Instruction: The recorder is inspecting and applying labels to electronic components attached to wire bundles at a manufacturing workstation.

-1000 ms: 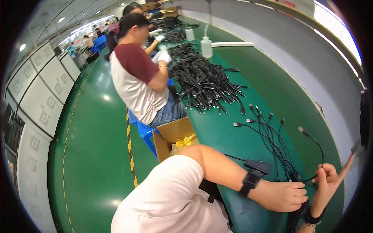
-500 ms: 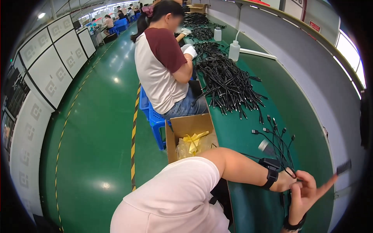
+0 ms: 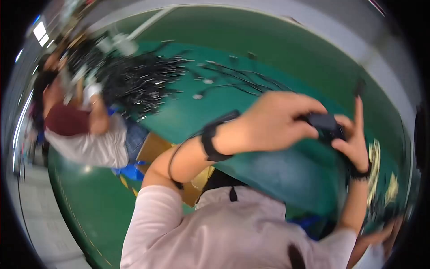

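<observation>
My left hand (image 3: pixel 268 123) reaches across the bench, its thumb and fingers closed on one side of a small black object (image 3: pixel 324 125), too blurred to name. Opposite it, the thumb and a finger of my right hand (image 3: pixel 356 143) grip the other side. The right index finger points up, with a dark blurred piece (image 3: pixel 360 86) at its tip. Beyond my left hand lie several loose black cables (image 3: pixel 244 77), their plug ends toward the left. A black strap (image 3: pixel 210 143) with a black device is on my left forearm.
A large heap of black cables (image 3: pixel 139 78) covers the far left of the green bench (image 3: pixel 179 127). A co-worker (image 3: pixel 76 116) sits at the left beside it. A cardboard box (image 3: pixel 154 148) stands against the bench edge. Pale yellow bundles (image 3: pixel 374 172) lie at the right.
My view has swung to the right, so the cable heap and co-worker now appear at the left. My hands have come up before me, both on the black object.
</observation>
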The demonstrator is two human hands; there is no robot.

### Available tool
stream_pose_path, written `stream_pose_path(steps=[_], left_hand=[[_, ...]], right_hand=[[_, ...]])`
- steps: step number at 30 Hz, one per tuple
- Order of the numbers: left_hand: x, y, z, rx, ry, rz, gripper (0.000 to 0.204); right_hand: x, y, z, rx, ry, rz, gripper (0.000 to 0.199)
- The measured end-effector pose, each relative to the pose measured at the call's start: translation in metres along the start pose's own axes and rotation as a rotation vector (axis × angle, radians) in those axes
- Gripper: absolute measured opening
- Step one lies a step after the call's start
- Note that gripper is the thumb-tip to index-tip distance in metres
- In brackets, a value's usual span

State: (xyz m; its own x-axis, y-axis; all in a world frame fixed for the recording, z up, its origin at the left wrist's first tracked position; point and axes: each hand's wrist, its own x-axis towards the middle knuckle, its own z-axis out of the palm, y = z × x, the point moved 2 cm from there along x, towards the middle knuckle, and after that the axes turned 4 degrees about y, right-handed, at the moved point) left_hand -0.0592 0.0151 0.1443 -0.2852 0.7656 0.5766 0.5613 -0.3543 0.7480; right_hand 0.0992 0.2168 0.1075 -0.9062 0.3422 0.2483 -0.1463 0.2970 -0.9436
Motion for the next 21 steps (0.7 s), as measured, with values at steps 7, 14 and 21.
stream_pose_path(steps=[7,14,21], left_hand=[[-0.002,-0.009,0.014,0.052,-0.065,-0.194,0.04],[-0.056,-0.036,0.023,0.293,-0.067,-0.048,0.035],[-0.113,-0.034,0.041,0.798,-0.037,-0.025,0.048]], right_hand=[[-0.034,-0.016,-0.019,-0.047,0.322,0.003,0.097],[-0.049,-0.029,-0.046,-0.259,0.318,-0.087,0.099],[-0.019,-0.007,-0.077,-0.418,0.636,0.053,0.093]])
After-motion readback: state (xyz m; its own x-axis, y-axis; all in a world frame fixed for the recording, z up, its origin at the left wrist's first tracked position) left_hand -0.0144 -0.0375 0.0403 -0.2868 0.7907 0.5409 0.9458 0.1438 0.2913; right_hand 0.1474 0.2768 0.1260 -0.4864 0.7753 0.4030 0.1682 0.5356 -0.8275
